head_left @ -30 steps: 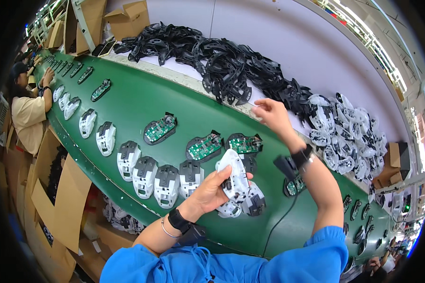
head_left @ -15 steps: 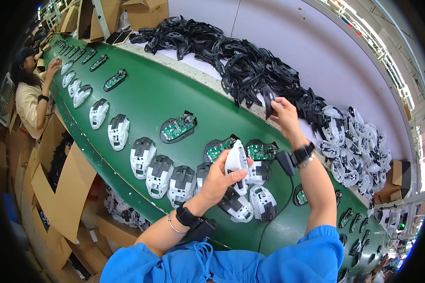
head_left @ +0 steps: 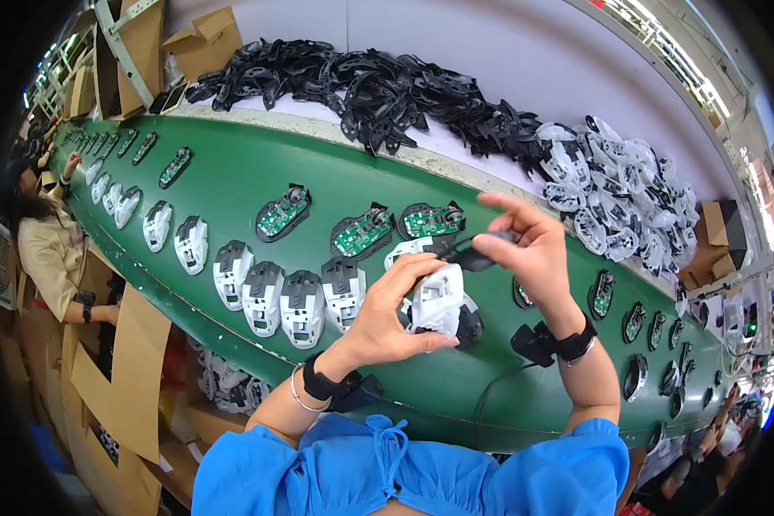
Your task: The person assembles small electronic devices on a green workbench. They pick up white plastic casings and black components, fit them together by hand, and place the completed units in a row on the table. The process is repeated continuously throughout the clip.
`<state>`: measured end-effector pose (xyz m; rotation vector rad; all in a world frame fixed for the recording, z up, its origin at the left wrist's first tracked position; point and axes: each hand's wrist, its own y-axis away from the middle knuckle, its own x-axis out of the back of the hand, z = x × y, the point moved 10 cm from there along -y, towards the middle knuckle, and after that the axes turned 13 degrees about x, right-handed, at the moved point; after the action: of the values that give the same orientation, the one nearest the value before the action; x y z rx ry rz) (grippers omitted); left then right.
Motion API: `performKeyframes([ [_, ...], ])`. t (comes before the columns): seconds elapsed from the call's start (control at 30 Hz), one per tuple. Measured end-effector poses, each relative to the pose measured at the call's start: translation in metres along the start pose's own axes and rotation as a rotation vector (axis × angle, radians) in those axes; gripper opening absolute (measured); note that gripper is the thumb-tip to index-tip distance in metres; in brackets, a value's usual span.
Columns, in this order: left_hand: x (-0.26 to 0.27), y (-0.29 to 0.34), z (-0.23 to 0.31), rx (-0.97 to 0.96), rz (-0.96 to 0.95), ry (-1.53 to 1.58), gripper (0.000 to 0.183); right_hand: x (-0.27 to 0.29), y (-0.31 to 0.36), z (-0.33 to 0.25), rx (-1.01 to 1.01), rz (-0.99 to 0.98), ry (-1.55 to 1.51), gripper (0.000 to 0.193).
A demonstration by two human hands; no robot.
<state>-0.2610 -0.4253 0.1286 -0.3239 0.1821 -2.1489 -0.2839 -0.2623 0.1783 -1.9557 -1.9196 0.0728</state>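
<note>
My left hand (head_left: 378,322) grips a white computer-mouse shell (head_left: 439,301) above the green work surface, thumb along its near edge. Just beyond the shell's far end, my right hand (head_left: 529,254) pinches a black plastic mouse part (head_left: 473,258) between thumb and fingers. The black part is close to the shell; I cannot tell if they touch. Left of my hands lies a row of white shells with black tops, among them one mouse shell (head_left: 302,310). Partly hidden beneath the held shell are more shells. Green circuit boards in black bases, such as this board (head_left: 363,232), lie farther back.
A long heap of black plastic parts (head_left: 378,95) lies along the back ledge, with a pile of white shells (head_left: 619,189) to its right. Another person (head_left: 52,249) works at the far left beside cardboard (head_left: 133,370). A cable (head_left: 483,396) hangs below my right wrist.
My right hand has come from the heap of black parts toward my left hand, bringing the black part to the shell. The shell is turned differently, and the whole view has shifted.
</note>
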Motion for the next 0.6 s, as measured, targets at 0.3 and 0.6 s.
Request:
performKeyframes([
  [0.3,-0.001,0.004,0.011,0.041,0.057,0.246,0.083,-0.029,0.031,0.026,-0.120,0.210,-0.529,0.027],
  [0.6,-0.027,0.020,-0.031,0.606,-0.075,0.892,0.053,0.007,0.033,0.021,-0.129,0.319,-0.430,0.020],
])
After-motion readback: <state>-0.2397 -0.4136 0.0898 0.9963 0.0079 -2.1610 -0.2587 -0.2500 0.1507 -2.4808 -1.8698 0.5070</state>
